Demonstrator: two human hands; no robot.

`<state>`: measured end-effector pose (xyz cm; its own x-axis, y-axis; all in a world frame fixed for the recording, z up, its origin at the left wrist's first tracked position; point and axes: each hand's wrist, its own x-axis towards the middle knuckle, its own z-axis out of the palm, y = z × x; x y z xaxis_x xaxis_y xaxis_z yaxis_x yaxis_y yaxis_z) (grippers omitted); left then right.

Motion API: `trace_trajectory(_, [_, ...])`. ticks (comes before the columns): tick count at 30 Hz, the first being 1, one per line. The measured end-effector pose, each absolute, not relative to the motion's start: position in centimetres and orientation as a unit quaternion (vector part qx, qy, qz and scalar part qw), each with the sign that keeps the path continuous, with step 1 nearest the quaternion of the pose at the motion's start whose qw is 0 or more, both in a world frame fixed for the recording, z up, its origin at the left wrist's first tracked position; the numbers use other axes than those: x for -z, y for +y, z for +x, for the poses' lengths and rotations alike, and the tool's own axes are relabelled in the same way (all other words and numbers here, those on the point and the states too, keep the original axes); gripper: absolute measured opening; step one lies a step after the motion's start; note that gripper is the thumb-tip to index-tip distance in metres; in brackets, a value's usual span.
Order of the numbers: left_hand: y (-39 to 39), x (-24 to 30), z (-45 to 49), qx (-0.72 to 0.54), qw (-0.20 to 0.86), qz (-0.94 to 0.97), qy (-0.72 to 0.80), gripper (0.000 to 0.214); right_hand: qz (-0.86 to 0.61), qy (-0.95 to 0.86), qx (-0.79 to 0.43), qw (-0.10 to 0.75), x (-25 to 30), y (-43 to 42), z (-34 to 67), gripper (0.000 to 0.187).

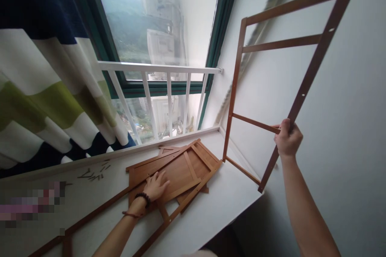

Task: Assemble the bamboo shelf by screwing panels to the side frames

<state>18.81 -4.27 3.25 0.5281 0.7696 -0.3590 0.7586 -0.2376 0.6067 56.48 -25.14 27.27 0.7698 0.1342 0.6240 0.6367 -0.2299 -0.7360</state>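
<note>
My right hand (288, 138) is wrapped round one long side of a brown wooden frame (312, 64), where a thin crossbar meets it. The frame stands tilted upright at the right, its lower end at the white sill and its top near the wall. Small pale holes show along the held side. With fingers spread, my left hand (156, 186) lies on a stack of brown wooden panels (177, 168). A second wooden frame (99, 204) lies flat across the stack and runs toward the lower left. The underside of the stack is hidden.
Several small screws or dowels (93, 174) lie scattered on the white sill (208, 217). A white railing (159, 68) stands before the green-framed window. A striped curtain (51, 88) hangs at the left. The white wall (346, 128) rises at the right; a blurred-out object lies lower left.
</note>
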Motion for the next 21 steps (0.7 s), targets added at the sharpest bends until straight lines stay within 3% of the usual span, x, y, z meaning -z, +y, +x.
trace_trajectory(7, [-8.1, 1.8, 17.5, 0.067, 0.171, 0.856, 0.483, 0.069, -0.737, -0.197, 0.225, 0.606, -22.6, -23.6, 55.7, 0.049])
trace_trajectory(14, [-7.3, 1.5, 16.8, 0.087, 0.173, 0.864, 0.464, 0.069, -0.703, -0.139, 0.202, 0.667, -18.4, -22.5, 57.2, 0.043])
trace_trajectory(21, [-7.0, 2.8, 16.4, 0.070, 0.166, 0.869, 0.461, 0.069, -0.739, -0.173, 0.096, 0.644, -16.2, -22.6, 58.2, 0.047])
